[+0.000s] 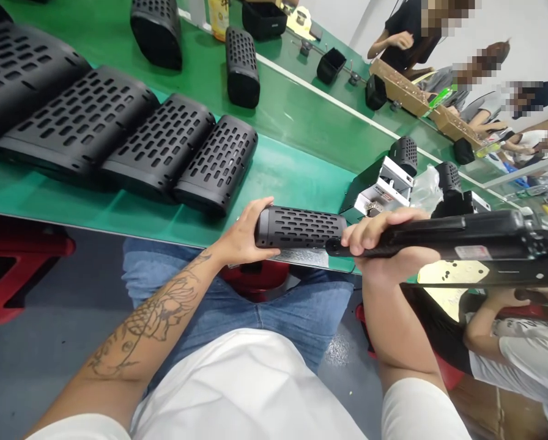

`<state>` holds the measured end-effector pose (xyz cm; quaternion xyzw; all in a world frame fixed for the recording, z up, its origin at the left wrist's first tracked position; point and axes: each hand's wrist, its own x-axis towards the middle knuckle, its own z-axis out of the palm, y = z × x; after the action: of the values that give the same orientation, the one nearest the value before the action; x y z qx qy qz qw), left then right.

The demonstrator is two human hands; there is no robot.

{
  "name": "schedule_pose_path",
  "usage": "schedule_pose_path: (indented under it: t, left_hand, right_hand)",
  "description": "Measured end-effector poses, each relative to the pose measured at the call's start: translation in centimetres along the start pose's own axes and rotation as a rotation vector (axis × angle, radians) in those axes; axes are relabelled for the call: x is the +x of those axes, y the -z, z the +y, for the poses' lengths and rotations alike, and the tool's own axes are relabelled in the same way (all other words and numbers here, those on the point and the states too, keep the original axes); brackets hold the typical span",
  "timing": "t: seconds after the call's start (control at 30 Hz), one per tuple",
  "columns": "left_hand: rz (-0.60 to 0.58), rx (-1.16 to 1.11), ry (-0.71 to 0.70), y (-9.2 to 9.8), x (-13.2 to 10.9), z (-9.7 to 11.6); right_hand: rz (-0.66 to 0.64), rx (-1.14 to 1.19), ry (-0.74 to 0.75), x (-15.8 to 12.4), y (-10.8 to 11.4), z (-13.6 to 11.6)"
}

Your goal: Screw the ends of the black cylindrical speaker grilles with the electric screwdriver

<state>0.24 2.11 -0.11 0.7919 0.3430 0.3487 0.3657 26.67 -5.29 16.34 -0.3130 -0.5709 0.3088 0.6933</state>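
A black perforated speaker housing [307, 227] lies on its side at the front edge of the green bench. My left hand [246, 235] grips its left end, thumb and fingers on opposite sides. In my right hand [384, 235] is a long black electric screwdriver [462, 235], lying almost level in this view. Its narrow left end overlaps the housing's right end; whether the bit touches a screw is hidden. Just beyond my right hand stands a silver-and-black screw feeder [377, 189].
Several similar housings [177, 143] lie in a row on the green bench [283, 165] at left. Two more housings, one of them upright [243, 67], stand farther back. A clear plastic bag [425, 189] sits by the feeder. Co-workers [517, 360] sit at right and across the bench.
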Motion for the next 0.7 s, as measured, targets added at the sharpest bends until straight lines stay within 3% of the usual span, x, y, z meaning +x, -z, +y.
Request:
schedule_pose_path:
  t: [0.17,0.37,0.6,0.7]
  left_hand:
    - [0.003,-0.011,-0.031,0.0,0.0,0.2]
    - [-0.015,0.024,-0.009,0.1,0.0,0.4]
    - [-0.01,0.08,-0.016,0.0,-0.1,0.1]
    - [-0.001,0.098,-0.023,0.0,-0.1,0.2]
  right_hand:
    - [-0.021,-0.015,-0.026,0.5,-1.0,1.9]
    - [-0.03,-0.05,-0.109,0.9,-1.6,2.4]
    - [-0.217,0.018,-0.158,0.8,-1.8,2.5]
    - [-0.237,0.025,-0.161,0.8,-1.9,2.7]
